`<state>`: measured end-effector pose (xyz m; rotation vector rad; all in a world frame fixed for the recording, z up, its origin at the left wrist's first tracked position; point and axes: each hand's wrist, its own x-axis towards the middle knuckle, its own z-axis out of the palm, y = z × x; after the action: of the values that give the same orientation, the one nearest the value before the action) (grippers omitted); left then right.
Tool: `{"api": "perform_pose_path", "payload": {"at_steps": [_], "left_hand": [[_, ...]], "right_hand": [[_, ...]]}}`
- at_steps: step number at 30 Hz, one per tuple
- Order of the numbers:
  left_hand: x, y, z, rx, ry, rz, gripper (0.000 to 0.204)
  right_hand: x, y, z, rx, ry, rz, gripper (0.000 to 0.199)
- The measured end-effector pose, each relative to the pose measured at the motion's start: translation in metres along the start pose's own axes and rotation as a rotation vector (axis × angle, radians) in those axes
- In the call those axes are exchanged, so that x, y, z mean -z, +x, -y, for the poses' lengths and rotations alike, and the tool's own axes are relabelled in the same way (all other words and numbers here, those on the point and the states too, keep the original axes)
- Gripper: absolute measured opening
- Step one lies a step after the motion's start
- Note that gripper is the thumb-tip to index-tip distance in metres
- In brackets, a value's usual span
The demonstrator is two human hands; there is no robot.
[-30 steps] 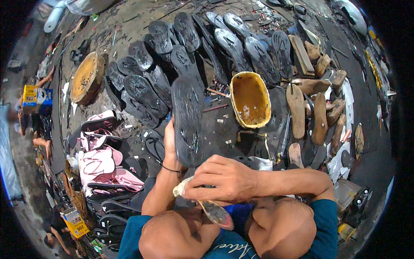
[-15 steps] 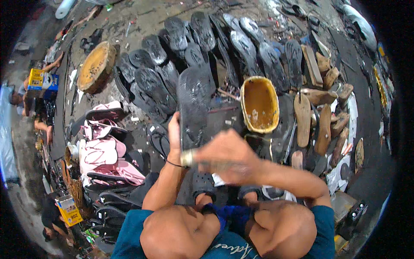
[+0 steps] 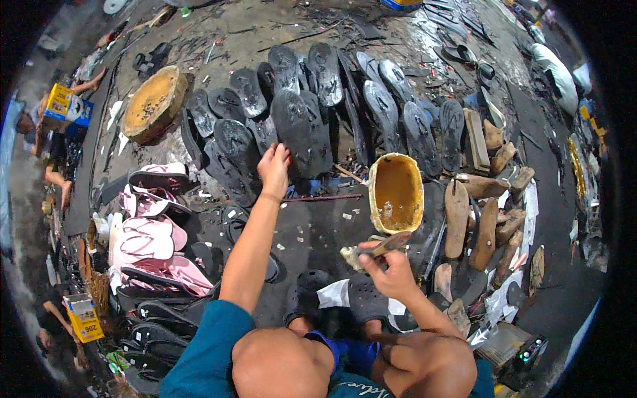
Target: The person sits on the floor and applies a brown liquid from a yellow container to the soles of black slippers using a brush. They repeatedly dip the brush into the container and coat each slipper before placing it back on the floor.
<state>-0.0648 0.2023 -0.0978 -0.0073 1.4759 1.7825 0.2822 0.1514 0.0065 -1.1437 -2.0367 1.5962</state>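
My left hand reaches out to the lower left edge of a black sandal sole, which leans in a row of similar black soles. Its fingers look apart, with the tips at the sole's edge; the thumb is not clear to see. Closer to me, my right hand grips a short brush by its wooden handle. The brush's pale, clotted bristles point left. Just beyond it stands an oblong tub with a yellowish, crusted rim and amber-brown liquid inside.
Pink-and-white flip-flops are piled at left, above black sandals. Wooden shoe lasts lie at right. A round wooden block sits at far left. A thin reddish stick lies before the soles. Another person's arm shows at far left.
The black sole has gone from my left hand's hold to the row of soles. My right hand has drawn back to the right with the brush, away from the sole.
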Motion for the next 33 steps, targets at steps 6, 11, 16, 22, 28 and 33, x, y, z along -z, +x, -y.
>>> {"api": "perform_pose_path", "payload": {"at_steps": [6,11,16,22,28,33], "left_hand": [[0.143,-0.166,0.037,-0.549,1.69,-0.445,0.111],[0.176,-0.227,0.045,-0.489,1.237,-0.148,0.07],[0.176,-0.259,0.04,-0.66,1.5,0.167,0.05],[0.157,-0.216,0.074,-0.548,1.243,0.472,0.053],[0.109,-0.167,0.076,-0.784,1.424,0.627,0.067],[0.074,-0.129,0.074,-0.788,1.485,0.654,0.08]], "right_hand": [[0.046,0.058,-0.014,0.25,-0.534,-0.625,0.019],[0.066,0.085,-0.034,0.205,-0.594,-0.535,0.025],[0.087,0.038,-0.019,-0.237,-1.029,-0.137,0.041],[0.089,0.008,0.0,-0.336,-0.811,-0.092,0.046],[0.096,0.012,0.002,-0.288,-0.85,0.011,0.049],[0.09,0.01,0.015,-0.175,-0.316,0.112,0.043]]}}
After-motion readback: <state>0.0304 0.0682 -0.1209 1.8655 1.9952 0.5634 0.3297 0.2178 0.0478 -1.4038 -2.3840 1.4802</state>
